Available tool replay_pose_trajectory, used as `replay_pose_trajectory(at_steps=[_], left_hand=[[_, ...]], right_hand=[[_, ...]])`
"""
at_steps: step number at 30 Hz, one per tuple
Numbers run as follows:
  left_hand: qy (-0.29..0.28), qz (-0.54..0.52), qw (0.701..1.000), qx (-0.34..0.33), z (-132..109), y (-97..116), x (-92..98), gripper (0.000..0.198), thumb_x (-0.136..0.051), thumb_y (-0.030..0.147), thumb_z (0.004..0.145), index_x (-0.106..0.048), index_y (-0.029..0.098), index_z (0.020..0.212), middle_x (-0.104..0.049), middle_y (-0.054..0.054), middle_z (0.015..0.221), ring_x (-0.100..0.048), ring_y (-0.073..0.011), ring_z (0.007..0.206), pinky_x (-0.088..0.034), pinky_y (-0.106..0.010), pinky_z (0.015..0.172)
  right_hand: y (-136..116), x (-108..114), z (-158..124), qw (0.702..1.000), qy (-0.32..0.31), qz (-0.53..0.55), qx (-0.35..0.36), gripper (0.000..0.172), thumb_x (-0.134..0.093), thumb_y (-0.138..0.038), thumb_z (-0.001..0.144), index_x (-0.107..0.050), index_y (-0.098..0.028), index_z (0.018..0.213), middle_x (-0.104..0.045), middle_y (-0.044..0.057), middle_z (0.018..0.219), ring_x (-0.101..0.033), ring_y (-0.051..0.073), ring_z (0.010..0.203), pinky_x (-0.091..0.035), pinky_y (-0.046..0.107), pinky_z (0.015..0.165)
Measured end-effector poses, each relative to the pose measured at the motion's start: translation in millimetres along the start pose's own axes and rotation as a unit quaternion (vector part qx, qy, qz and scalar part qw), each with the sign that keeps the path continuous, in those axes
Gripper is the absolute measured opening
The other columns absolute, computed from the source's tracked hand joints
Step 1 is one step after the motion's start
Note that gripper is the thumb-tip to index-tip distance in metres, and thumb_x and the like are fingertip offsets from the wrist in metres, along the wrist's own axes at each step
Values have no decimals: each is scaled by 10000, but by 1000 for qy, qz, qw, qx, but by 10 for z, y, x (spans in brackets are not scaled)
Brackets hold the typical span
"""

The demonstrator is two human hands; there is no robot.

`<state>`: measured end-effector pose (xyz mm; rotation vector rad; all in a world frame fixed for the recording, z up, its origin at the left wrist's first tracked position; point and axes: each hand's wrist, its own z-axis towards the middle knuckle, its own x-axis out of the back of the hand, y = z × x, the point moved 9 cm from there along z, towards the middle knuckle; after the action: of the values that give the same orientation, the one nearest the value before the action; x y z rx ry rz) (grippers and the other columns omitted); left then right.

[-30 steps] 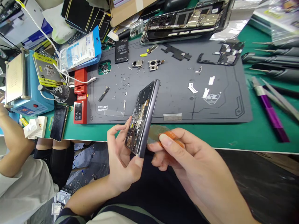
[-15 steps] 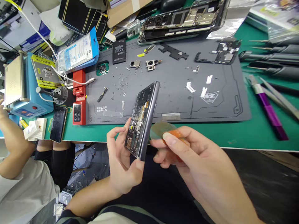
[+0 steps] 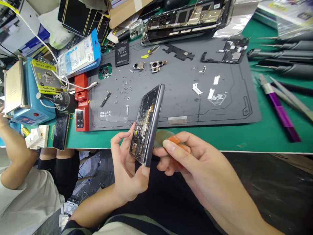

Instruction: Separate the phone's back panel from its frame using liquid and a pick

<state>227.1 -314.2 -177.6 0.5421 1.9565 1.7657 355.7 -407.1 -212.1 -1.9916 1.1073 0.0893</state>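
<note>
My left hand point(image 3: 129, 169) grips an opened phone point(image 3: 146, 125) by its lower end, tilted up on edge above the front of the bench. Its bare circuit boards face left and its dark frame edge faces right. Between thumb and fingers, my right hand point(image 3: 186, 153) pinches a thin, see-through prying card point(image 3: 162, 136) with an orange part. The card's rounded tip is at the phone's right edge; whether it has slipped into the seam I cannot tell.
On the grey mat point(image 3: 176, 104) lie a battery point(image 3: 122, 54), camera modules point(image 3: 156, 66), screws and brackets. Another opened phone point(image 3: 186, 23) stands behind. Screwdrivers, tweezers and a purple-handled knife point(image 3: 281, 111) lie right. At left, another person's arm point(image 3: 14, 153) shows beside a blue machine.
My right hand has brought the card slightly left, closer to the phone's edge. The phone stays in my left hand at nearly the same tilt. The view has shifted slightly.
</note>
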Motion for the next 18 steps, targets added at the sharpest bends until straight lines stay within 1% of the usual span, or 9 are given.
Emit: replay_pose_trajectory(at_steps=[3, 7, 9, 12, 15, 18], left_hand=[[-1, 7, 1000, -1, 1, 5, 2, 608, -818, 458, 1011, -412, 292, 1433, -634, -277, 1701, -802, -283, 1317, -652, -449, 1075], [-10, 11, 1000, 7, -6, -14, -4, 626, -806, 484, 1020, -393, 299, 1451, -628, -279, 1703, -802, -300, 1310, -659, -490, 1092], [-12, 10, 1000, 7, -7, -20, -1, 624, -805, 472, 1021, -390, 301, 1454, -604, -278, 1727, -777, -325, 1393, -649, -518, 1136], [-9, 13, 1000, 7, -8, -28, 8, 626, -813, 456, 1012, -393, 295, 1448, -574, -282, 1757, -710, -357, 1524, -612, -560, 1220], [-3, 17, 1000, 14, -11, -42, 16, 652, -821, 494, 995, -394, 288, 1443, -581, -288, 1747, -715, -364, 1514, -606, -574, 1231], [-3, 14, 1000, 14, -12, -34, 5, 646, -818, 497, 1000, -398, 292, 1446, -588, -282, 1743, -729, -355, 1490, -614, -559, 1213]], right_hand=[[-1, 16, 5, 1000, -6, -10, 6, 554, -1035, -672, 822, -734, -210, 882, -838, 76, 902, -733, 127, 617, -627, 186, 562], [-38, 46, -26, 999, -17, -46, 19, 519, -983, -673, 895, -723, -223, 905, -837, 71, 909, -704, 123, 612, -618, 201, 556], [-67, 47, -23, 998, -18, -47, 23, 529, -986, -682, 885, -716, -227, 894, -831, 72, 880, -684, 125, 582, -600, 204, 524], [-128, 97, 10, 998, 17, -38, 42, 537, -1007, -682, 853, -722, -229, 885, -833, 77, 872, -665, 125, 563, -603, 209, 517], [-130, 131, 42, 998, 33, -39, 43, 534, -1016, -682, 840, -748, -223, 889, -841, 83, 893, -675, 123, 577, -614, 204, 534], [-102, 109, 42, 998, 7, -46, 37, 535, -1006, -684, 856, -739, -222, 887, -835, 74, 884, -700, 122, 590, -610, 188, 537]])
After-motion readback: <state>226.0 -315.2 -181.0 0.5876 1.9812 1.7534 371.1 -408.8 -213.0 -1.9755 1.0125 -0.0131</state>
